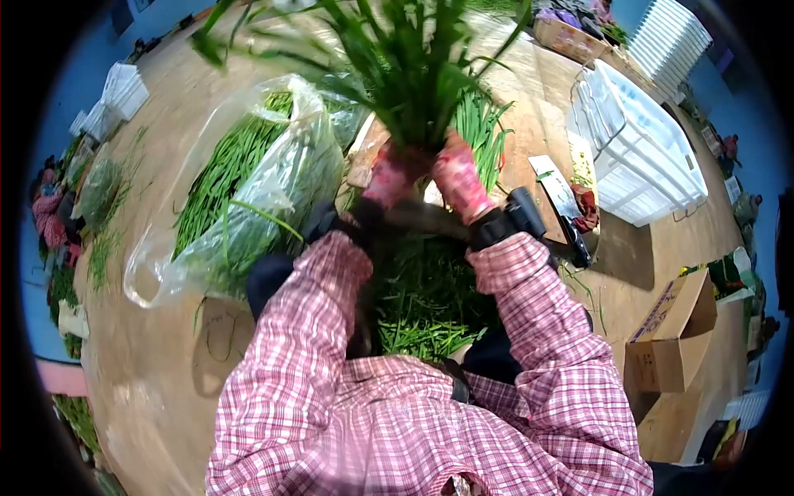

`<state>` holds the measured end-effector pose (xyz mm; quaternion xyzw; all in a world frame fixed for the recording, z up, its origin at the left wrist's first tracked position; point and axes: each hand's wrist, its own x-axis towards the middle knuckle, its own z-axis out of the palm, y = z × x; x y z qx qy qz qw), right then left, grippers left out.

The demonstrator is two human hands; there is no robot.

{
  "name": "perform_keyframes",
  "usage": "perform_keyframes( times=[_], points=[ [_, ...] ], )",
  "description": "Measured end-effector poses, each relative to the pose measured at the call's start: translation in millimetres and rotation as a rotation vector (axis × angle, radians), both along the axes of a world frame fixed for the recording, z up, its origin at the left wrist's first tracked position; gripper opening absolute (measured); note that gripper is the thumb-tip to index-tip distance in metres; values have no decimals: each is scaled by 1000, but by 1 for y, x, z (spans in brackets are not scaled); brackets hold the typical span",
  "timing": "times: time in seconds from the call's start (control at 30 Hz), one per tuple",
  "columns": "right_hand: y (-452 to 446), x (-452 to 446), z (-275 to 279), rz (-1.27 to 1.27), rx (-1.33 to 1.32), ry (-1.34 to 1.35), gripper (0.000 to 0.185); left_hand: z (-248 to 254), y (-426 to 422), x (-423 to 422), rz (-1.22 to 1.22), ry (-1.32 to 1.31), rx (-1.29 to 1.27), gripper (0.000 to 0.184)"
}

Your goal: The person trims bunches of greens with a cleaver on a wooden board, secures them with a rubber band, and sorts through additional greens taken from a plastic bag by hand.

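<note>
A large bunch of long green leafy stalks [405, 74] fans upward in front of me, its tips blurred. My left hand [393, 174], in a pink patterned glove, is closed round the lower part of the bunch from the left. On the other side my right hand [461, 178], gloved the same way, grips it too. Below both hands lies a heap of loose green leaves [426, 331] between my legs. More stalks [484, 132] lie on a wooden board [525, 165] just beyond my right hand.
An open plastic bag of green stalks [240, 182] lies at the left. On the right are a knife-like tool [558, 186], a white crate [637, 140] and a cardboard box [674, 331]. Other people [51, 215] sit along the far left edge.
</note>
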<state>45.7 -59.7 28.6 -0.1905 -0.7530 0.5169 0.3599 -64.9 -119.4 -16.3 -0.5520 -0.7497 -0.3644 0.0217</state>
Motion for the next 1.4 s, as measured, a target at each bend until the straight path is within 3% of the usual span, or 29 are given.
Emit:
perform_keyframes(
  times=[0.03, 0.1, 0.17, 0.23, 0.27, 0.33, 0.37, 0.4, 0.5, 0.57, 0.6, 0.63, 0.7, 0.8, 0.83, 0.97, 1.03, 1.07, 1.13, 1.2, 1.23, 1.3, 1.4],
  points=[
    [-2, -7, -16, -2, -2, 21, 64, -11, 1, -2, -108, -393, 187, 34],
    [-11, 1, 4, -26, 63, -206, 73, -33, 2, -6, -403, -1234, 755, 40],
    [-21, 14, 34, 80, -101, -353, 73, -35, -3, -7, -352, -1200, 727, 35],
    [1, 20, 4, 29, 249, -126, 57, -16, -12, 0, -285, -1165, 746, 26],
    [12, 29, 10, 113, -42, 28, 39, -10, -19, -3, -242, -1321, 612, 30],
    [48, 63, 20, -216, -126, -81, 29, 9, -43, -5, -239, -1561, 432, 34],
    [97, 74, -15, -324, 84, -127, 29, 4, -52, -10, -216, -1515, 403, 35],
    [113, 84, -21, -406, 118, -254, 29, -4, -57, -16, -203, -1524, 388, 36],
    [156, 94, -57, -378, 12, -517, 41, -25, -63, -31, -156, -1616, 299, 34],
    [136, 85, -39, -345, -232, -534, 49, -46, -54, -44, 4, -1682, 247, 28],
    [160, 82, -64, -299, -248, -584, 52, -54, -46, -49, 81, -1722, 246, 24],
    [185, 78, -95, -278, -133, -567, 44, -50, -41, -49, 131, -1694, 166, 24],
    [184, 80, -91, -262, -70, -554, 32, -66, -28, -64, 26, -1664, 188, 26],
    [190, 92, -103, -436, -112, -415, 21, -29, -12, -49, -53, -1246, 5, 36],
    [181, 98, -89, -449, -253, -386, 20, -28, -2, -51, -150, -1062, -17, 41],
    [165, 110, -63, -423, -427, -398, 29, -62, 28, -60, -471, -689, 171, 39],
    [150, 117, -48, -517, -78, -337, 34, -64, 35, -54, -403, -1281, 157, 32],
    [142, 117, -44, -455, -58, -286, 36, -60, 38, -49, -314, -1567, 195, 31],
    [105, 114, -20, -246, -153, -201, 38, -51, 26, -37, -299, -1575, 223, 32],
    [77, 100, -5, -88, -247, -269, 45, -40, 16, -25, -336, -1452, 267, 33],
    [57, 90, 5, -38, -248, -302, 50, -33, 13, -19, -334, -1516, 300, 33],
    [33, 72, -11, 57, -199, -345, 58, 2, 1, 3, -295, -1686, 323, 34],
    [-8, 57, 5, 43, -6, -577, 73, 33, -21, 22, -299, -1644, 283, 37]
  ],
)
